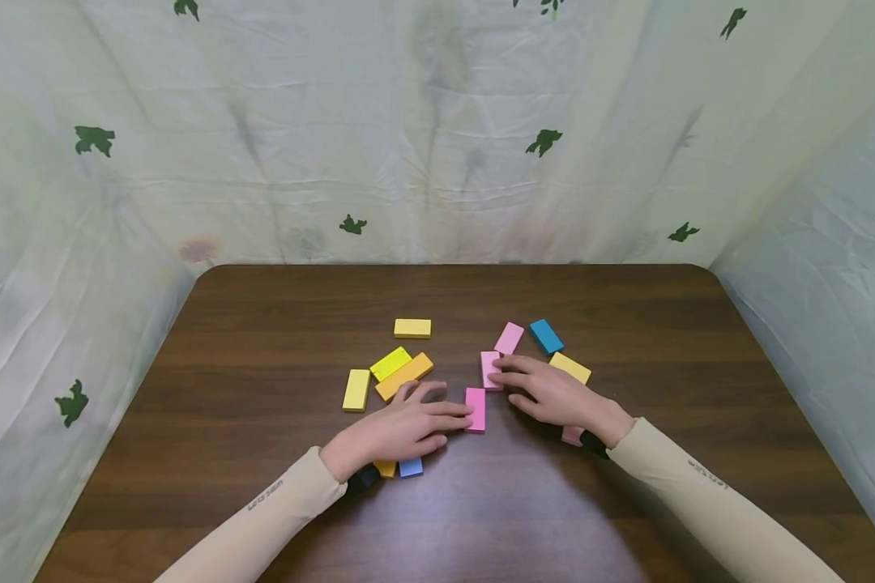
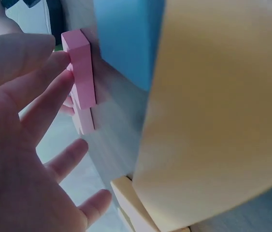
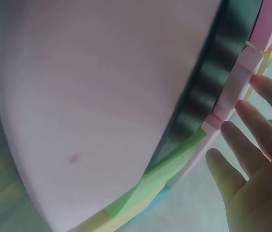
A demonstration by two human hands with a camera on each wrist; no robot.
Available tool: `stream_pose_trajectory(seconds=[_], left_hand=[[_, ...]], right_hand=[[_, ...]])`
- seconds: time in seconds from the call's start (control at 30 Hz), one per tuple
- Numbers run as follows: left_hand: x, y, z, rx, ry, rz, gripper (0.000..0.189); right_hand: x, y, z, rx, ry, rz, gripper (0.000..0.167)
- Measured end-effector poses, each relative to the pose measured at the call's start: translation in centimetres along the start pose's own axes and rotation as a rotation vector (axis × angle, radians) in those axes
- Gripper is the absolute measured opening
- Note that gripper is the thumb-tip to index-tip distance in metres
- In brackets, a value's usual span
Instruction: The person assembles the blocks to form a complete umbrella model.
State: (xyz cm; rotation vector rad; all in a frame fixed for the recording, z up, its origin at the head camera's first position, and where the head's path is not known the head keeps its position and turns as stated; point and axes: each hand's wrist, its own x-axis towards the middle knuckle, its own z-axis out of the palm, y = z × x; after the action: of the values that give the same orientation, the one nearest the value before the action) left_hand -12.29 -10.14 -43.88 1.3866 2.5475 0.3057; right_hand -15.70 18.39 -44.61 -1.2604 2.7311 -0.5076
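Note:
My left hand (image 1: 401, 427) stretches over the table, its straight fingertips on a bright pink block (image 1: 475, 419) that lies flat. Its fingers are spread in the left wrist view, two of them at the side of that pink block (image 2: 79, 72). My right hand (image 1: 550, 390) reaches in from the other side, fingertips on a lighter pink block (image 1: 488, 370) just beyond the first. The right wrist view has those fingers extended along the edge of this block (image 3: 237, 82). Touching its far end, a third pink block (image 1: 510, 338) lies at an angle.
Left of the pinks lie several yellow blocks (image 1: 356, 390) and an orange block (image 1: 404, 376). A blue block (image 1: 411, 467) shows beneath my left wrist. Farther right are a dark blue block (image 1: 546, 336) and a pale yellow one (image 1: 570, 368). Pale curtains (image 1: 437, 162) hang behind the wooden table (image 1: 277, 324).

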Motion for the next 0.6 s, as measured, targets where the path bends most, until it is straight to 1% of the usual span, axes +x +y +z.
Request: stream_pose_trajectory(seconds=[0.23, 0.37, 0.6], left_hand=[[0.4, 0.8, -0.4, 0.018, -0.031, 0.015, 0.044], [0.7, 1.1, -0.6, 0.015, -0.048, 0.001, 0.046], [1.3, 1.0, -0.6, 0.002, -0.072, -0.029, 0.047]], right_hand=[[0.1, -0.1, 0.1, -0.016, 0.017, -0.04, 0.041], [0.1, -0.2, 0.0, -0.011, 0.013, -0.055, 0.04], [0.2, -0.3, 0.0, -0.001, 0.014, -0.052, 0.038]])
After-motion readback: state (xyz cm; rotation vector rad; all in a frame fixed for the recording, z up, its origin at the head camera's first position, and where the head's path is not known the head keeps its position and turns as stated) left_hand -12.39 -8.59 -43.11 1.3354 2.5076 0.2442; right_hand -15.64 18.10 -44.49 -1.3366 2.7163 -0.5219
